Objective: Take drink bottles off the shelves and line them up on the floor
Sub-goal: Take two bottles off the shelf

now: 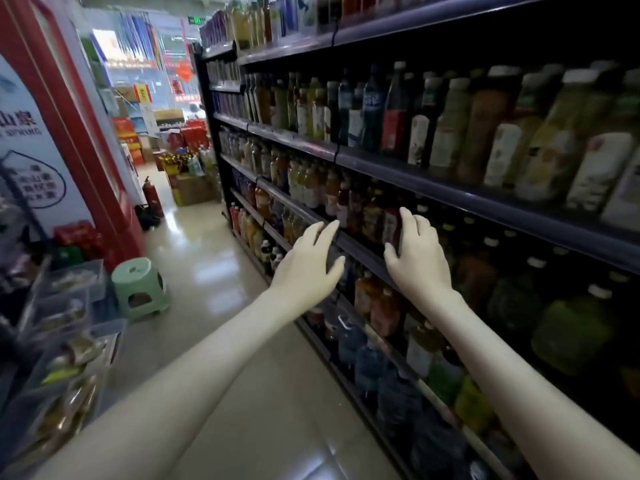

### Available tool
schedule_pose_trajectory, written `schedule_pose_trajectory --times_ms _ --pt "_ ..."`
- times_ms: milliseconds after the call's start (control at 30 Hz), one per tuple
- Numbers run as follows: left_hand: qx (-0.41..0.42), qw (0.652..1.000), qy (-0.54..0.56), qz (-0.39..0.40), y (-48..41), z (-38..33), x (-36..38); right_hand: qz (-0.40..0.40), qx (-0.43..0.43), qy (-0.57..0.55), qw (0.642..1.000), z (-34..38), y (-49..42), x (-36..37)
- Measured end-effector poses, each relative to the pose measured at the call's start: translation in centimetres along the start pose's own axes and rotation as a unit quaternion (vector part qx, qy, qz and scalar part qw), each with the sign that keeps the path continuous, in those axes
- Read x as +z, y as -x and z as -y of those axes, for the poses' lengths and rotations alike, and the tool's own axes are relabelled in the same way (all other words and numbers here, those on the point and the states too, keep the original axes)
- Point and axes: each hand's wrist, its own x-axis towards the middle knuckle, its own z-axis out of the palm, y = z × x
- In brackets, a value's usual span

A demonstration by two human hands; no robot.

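Daylight floods in from the shop front [138, 53] far off, blown out and hazy. Pale glare patches shine on the glossy floor [207, 258]. The shelves [450, 188] on the right lie in deep shadow, their bottles [485, 140] dim and soft. Wide-angle distortion bends the edges, and the lower left corner is blurred.

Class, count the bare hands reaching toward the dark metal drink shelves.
2. The left hand hovers, fingers spread, at a dark shelf edge; the right hand, further right, reaches to a red-labelled bottle. No others seem hidden.
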Motion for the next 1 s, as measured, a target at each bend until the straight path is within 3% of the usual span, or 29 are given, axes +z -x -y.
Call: schedule_pose_trajectory --times_ms 500,700,1000 --pt "-0.047 0.995 -0.027 -0.078 -32.2 40.4 -5.8 -0.024 -0.034 -0.063 0.997 18.1 -38.7 31.6" --pt "-0.01 0.997 -0.013 -0.081 -46.1 56.7 -5.1 -0.057 0.006 -0.067 0.996 22.9 -52.4 43.5" --pt "0.078 0.994 0.04 -0.066 -68.7 68.9 -1.1 -0.128 0.059 -0.035 0.989 23.6 -70.7 54.3"
